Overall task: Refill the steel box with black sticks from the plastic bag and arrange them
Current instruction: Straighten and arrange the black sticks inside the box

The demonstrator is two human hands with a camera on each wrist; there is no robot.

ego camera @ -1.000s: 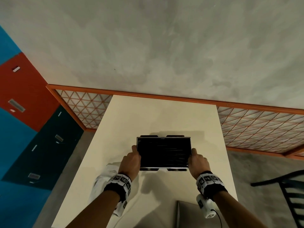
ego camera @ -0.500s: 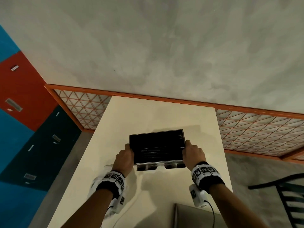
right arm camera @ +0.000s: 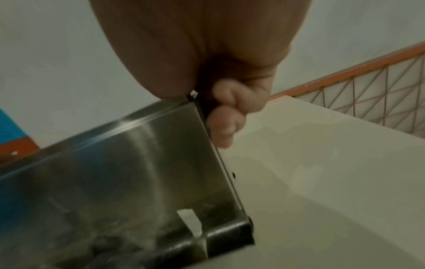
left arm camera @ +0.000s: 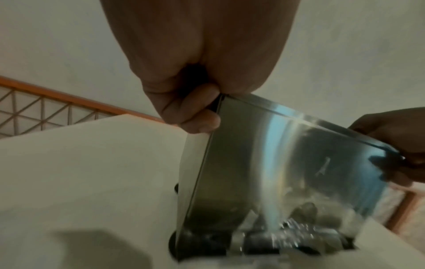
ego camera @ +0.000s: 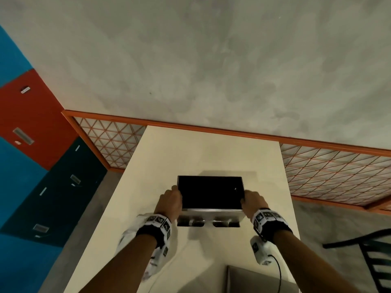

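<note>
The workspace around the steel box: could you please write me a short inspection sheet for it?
Surface: cream table, lit unevenly.
Job's things: steel box tipped, open top toward the far wall, dark inside; individual black sticks cannot be made out. White plastic bag lies under the left forearm.
Clutter: grey panel at the table's near edge.
Hands: left hand and right hand each grip a side of the box.
Cables: black cable hangs from the right wrist camera.
Surroundings: grey wall, orange lattice railing, dark chair.
</note>
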